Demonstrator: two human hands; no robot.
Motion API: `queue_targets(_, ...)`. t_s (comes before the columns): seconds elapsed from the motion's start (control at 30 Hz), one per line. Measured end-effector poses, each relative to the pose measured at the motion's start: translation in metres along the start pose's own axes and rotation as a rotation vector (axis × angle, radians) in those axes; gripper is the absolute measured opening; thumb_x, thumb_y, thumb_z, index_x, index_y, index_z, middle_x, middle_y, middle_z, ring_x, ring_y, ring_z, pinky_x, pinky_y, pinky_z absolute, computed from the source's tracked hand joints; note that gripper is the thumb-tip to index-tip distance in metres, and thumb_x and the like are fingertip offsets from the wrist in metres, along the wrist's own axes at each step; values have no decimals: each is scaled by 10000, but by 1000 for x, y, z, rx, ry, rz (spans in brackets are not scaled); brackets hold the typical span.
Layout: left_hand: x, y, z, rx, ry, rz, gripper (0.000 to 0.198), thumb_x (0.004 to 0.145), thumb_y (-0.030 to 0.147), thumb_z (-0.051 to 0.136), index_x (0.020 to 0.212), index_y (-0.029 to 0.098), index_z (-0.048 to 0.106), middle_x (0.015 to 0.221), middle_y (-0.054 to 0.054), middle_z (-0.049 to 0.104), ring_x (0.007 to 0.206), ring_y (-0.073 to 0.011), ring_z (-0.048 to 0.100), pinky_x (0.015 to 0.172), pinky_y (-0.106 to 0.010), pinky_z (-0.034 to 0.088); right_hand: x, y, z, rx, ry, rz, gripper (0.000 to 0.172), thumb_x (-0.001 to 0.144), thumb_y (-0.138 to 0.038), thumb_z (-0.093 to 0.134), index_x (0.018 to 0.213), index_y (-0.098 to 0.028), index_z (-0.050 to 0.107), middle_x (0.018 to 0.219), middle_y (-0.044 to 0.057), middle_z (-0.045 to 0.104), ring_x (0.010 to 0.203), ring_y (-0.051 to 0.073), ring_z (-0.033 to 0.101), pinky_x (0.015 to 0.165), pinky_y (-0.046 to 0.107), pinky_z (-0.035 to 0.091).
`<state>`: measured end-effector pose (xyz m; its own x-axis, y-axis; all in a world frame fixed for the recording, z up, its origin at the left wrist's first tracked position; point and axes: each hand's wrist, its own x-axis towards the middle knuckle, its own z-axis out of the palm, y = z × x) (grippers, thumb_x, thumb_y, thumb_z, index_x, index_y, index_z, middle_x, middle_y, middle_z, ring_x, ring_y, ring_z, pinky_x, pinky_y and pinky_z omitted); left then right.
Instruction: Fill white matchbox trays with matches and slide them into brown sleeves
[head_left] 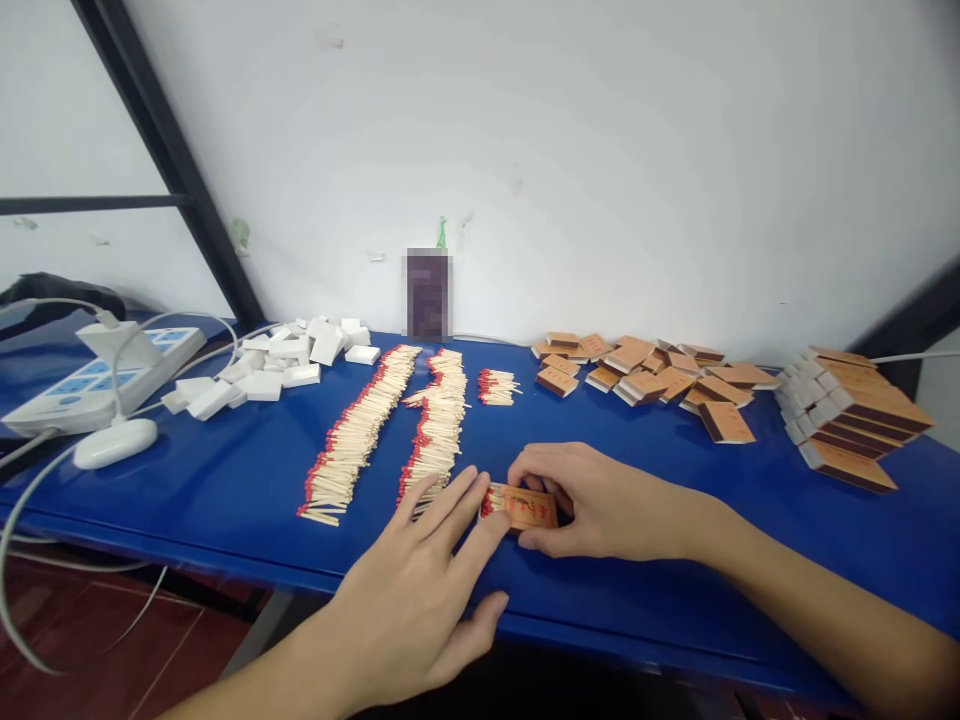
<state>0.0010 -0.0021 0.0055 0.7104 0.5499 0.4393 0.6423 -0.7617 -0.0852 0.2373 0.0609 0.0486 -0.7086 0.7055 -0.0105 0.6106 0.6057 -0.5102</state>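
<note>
A matchbox (532, 508) with an orange printed cover lies near the front of the blue table, partly slid open. Red-tipped matches (493, 499) show in its tray at the left end. My right hand (611, 505) grips the cover between thumb and fingers. My left hand (420, 595) has its fingers stretched out, and a fingertip touches the open end of the box. Just beyond it runs a long row of matches (435, 430), its near end partly covered by my left fingers. Another row of matches (352, 440) lies further left, and a small bunch (498, 387) lies behind the box.
White tray pieces (262, 375) are heaped at the back left, beside a power strip (105, 375) with cables. Loose orange matchbox covers (652, 370) lie at the back right. Filled-looking matchboxes (862, 410) are stacked at the far right. A blurred dark object (429, 295) stands against the wall.
</note>
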Motion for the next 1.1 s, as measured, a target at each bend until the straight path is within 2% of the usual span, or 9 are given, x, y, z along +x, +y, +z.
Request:
queue_targets(0.1, 0, 2, 2, -6, 82, -71, 426, 941, 348, 503, 1298, 122, 557, 1270, -159, 623, 1202, -327, 562, 1051, -534, 427, 1, 0, 2, -6, 18, -21, 245, 785, -368, 701, 935, -198, 609, 825, -9, 596, 733, 147, 522, 664, 279, 387)
queue_targets(0.2, 0, 2, 3, -50, 76, -43, 339, 950, 284, 487, 1236, 136, 591, 1148, -123, 659, 1108, -280, 594, 1035, -497, 442, 4, 0, 5, 6, 46, -49, 230, 773, -326, 694, 943, -196, 611, 827, -9, 594, 726, 141, 526, 662, 273, 393)
queue_targets(0.3, 0, 1, 3, -77, 55, 13, 278, 953, 240, 487, 1192, 170, 611, 1156, -95, 655, 1142, -258, 575, 1057, -468, 427, 7, 0, 9, 16, 66, -76, 232, 756, -298, 691, 946, -194, 610, 838, -4, 598, 733, 143, 536, 668, 272, 403)
queue_targets(0.47, 0, 1, 4, -79, 54, 3, 267, 950, 239, 483, 1169, 169, 619, 1170, -92, 651, 1128, -267, 569, 1044, -479, 423, 7, -1, 10, 20, 79, -121, 205, 759, -276, 682, 929, -189, 607, 861, 6, 610, 764, 149, 552, 696, 276, 423)
queue_targets(0.67, -1, 2, 4, -71, 65, -2, 302, 961, 244, 472, 1222, 170, 605, 1224, -87, 640, 1160, -274, 554, 1062, -488, 398, 4, 0, 6, 13, 58, -86, 226, 748, -261, 686, 958, -188, 649, 891, 15, 600, 778, 151, 564, 701, 273, 442)
queue_targets(0.83, 1, 0, 4, -46, 138, 22, 267, 955, 215, 475, 1150, 181, 653, 1174, -79, 675, 1120, -270, 591, 1032, -477, 435, -1, -4, -4, -88, 68, -35, 305, 786, -275, 676, 1081, -198, 650, 983, 43, 592, 842, 175, 584, 756, 304, 472)
queue_targets(0.93, 5, 0, -2, -74, 208, 55, 246, 932, 180, 492, 1093, 186, 679, 1117, -64, 702, 1074, -245, 622, 1013, -437, 471, -17, 0, -16, -156, 119, 26, 301, 847, -282, 631, 1142, -221, 623, 1059, 63, 586, 871, 186, 600, 788, 330, 493)
queue_targets(1.0, 4, -2, -8, -137, 237, 86, 240, 915, 160, 502, 1060, 208, 687, 1092, -47, 713, 1073, -220, 631, 1018, -396, 492, -39, 11, -25, -211, 210, 87, 288, 875, -292, 603, 1157, -236, 601, 1085, 72, 592, 891, 201, 612, 796, 345, 503)
queue_targets(1.1, -7, -12, -16, -222, 211, 110, 281, 890, 131, 509, 1058, 267, 688, 1117, -14, 712, 1125, -198, 621, 974, -323, 547, -92, 41, -40, -354, 472, 251, 318, 901, -380, 582, 1188, -246, 555, 1095, 90, 623, 957, 255, 621, 843, 400, 505)
